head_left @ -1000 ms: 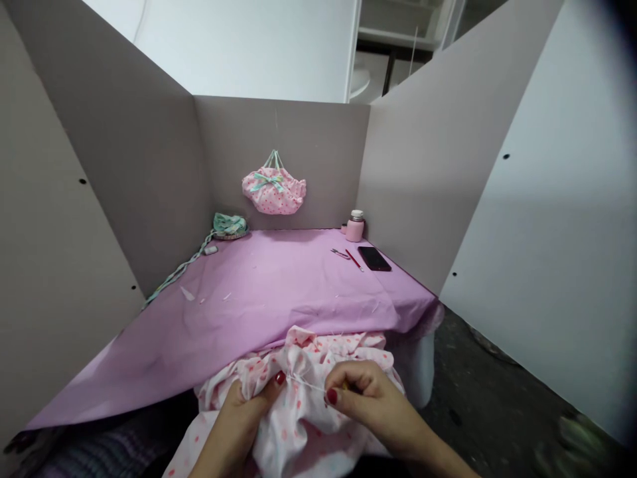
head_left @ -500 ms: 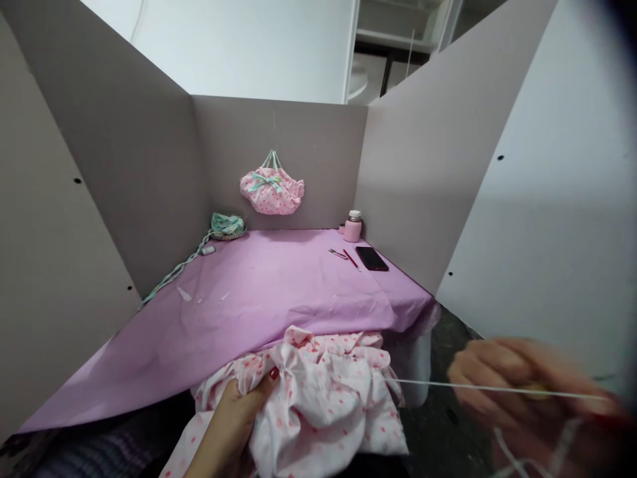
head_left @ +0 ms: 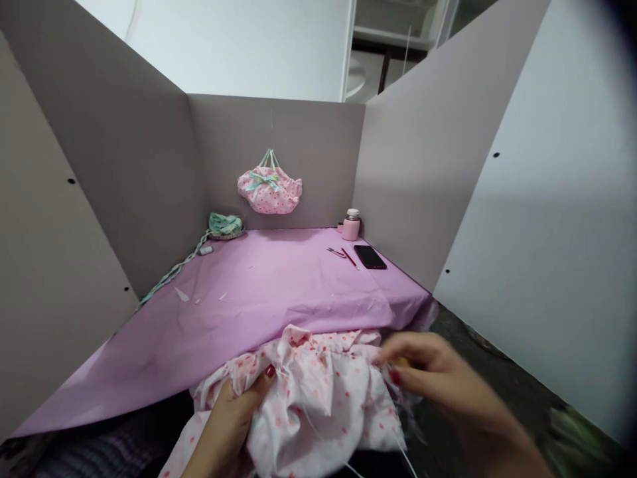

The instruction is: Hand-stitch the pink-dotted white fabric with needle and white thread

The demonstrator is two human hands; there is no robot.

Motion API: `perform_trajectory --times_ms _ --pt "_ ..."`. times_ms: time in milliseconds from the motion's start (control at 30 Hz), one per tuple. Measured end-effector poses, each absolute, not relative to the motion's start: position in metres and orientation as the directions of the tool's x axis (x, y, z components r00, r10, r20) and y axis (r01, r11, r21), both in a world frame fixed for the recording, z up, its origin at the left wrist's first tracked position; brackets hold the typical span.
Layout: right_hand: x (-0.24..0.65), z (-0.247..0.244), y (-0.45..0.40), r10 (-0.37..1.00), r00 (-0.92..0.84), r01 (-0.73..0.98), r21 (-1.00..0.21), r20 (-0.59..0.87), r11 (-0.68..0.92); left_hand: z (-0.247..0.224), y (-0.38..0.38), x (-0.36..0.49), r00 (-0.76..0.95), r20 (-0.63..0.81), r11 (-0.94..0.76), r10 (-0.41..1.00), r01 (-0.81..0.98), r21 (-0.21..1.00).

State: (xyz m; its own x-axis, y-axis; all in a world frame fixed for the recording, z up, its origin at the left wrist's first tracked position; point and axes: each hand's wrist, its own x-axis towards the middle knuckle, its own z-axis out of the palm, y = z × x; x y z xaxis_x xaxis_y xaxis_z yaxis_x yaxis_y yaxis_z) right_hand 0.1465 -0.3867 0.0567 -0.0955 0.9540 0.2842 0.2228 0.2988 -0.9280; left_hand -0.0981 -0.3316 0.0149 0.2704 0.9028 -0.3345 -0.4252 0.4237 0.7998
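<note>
Workspace: grey partition panels [head_left: 279,133] stand on three sides of a table spread with a lilac cloth [head_left: 269,285].
Left hand: red-nailed thumb and fingers [head_left: 233,415] close together, pinching a gathered edge of the dotted fabric.
Dotted fabric: white and pale pink cotton with red and pink dots [head_left: 318,405], bunched in folds in front of the cloth's near edge.
Right hand: blurred [head_left: 432,375], at the fabric's right edge, thumb and fingers curled near each other; whether they grip anything, I cannot tell.
White thread: thin strands [head_left: 409,461] trail at the fabric's lower right.
Fabric scraps: small white bits [head_left: 182,294] on the cloth, front left.
Tools: a slim red stick [head_left: 350,259] lies beside a small metal tool [head_left: 336,253], too small to name.
Phone: black, lying flat [head_left: 369,257] to the right of the red stick.
Cord: a green-and-white braid [head_left: 172,272] runs along the left edge towards a green cloth bundle [head_left: 226,226].
Bottle: pink with a white cap [head_left: 351,226], upright, back right.
Pouch: pink, dotted, with a mint bow [head_left: 269,190], hanging at the back panel.
</note>
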Motion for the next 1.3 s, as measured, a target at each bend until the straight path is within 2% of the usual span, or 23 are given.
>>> perform_trajectory --times_ms 133,233,333,400,500,567,667,700,767,867,967,1067,1200,1300 --pt "0.111 0.036 -0.348 0.958 -0.264 0.446 -0.866 0.113 0.225 0.017 -0.334 -0.099 0.244 -0.342 0.416 0.907 -0.397 0.818" --pt "0.11 0.024 -0.341 0.95 -0.297 0.41 -0.886 0.094 0.216 0.017 -0.335 -0.099 0.209 -0.35 0.404 0.913 -0.345 0.848" --pt "0.127 0.025 -0.343 0.984 -0.151 0.163 -0.98 0.089 0.114 0.014 -0.336 -0.098 0.224 -0.341 0.401 0.913 -0.338 0.852" --pt "0.136 0.03 -0.345 0.995 -0.072 -0.005 -0.998 0.063 0.063 0.01 -0.336 -0.096 0.256 -0.326 0.402 0.91 -0.36 0.842" --pt "0.14 0.036 -0.347 0.995 -0.072 -0.155 -0.987 0.064 0.052 0.005 -0.336 -0.092 0.292 -0.303 0.402 0.907 -0.384 0.832" --pt "0.139 0.038 -0.347 0.993 -0.004 -0.149 -0.982 0.122 0.12 0.004 -0.336 -0.091 0.297 -0.295 0.396 0.908 -0.382 0.835" --pt "0.134 0.039 -0.348 0.958 0.194 0.019 -0.977 0.213 0.214 0.005 -0.335 -0.091 0.272 -0.306 0.393 0.912 -0.37 0.842" --pt "0.131 0.04 -0.349 0.95 0.211 0.083 -0.973 0.23 0.217 0.006 -0.335 -0.091 0.258 -0.312 0.391 0.914 -0.362 0.846" --pt "0.122 0.043 -0.355 0.969 0.119 0.2 -0.961 0.218 0.191 0.007 -0.335 -0.092 0.239 -0.316 0.385 0.918 -0.353 0.853" --pt "0.101 0.043 -0.365 0.99 -0.124 0.355 -0.93 0.06 0.101 0.009 -0.335 -0.091 0.251 -0.308 0.385 0.918 -0.373 0.844" --pt "0.082 0.036 -0.371 0.971 -0.236 0.428 -0.899 -0.019 0.087 0.013 -0.337 -0.091 0.251 -0.273 0.354 0.929 -0.382 0.853" --pt "0.078 0.031 -0.372 0.955 -0.298 0.334 -0.935 0.013 0.117 0.017 -0.34 -0.09 0.242 -0.259 0.337 0.935 -0.377 0.863" --pt "0.089 0.031 -0.374 0.924 -0.38 0.047 -0.998 0.028 0.049 0.018 -0.341 -0.091 0.241 -0.283 0.356 0.928 -0.356 0.864" --pt "0.102 0.032 -0.38 0.894 -0.433 -0.113 -0.991 0.112 0.069 0.015 -0.339 -0.091 0.204 -0.305 0.36 0.93 -0.347 0.866"
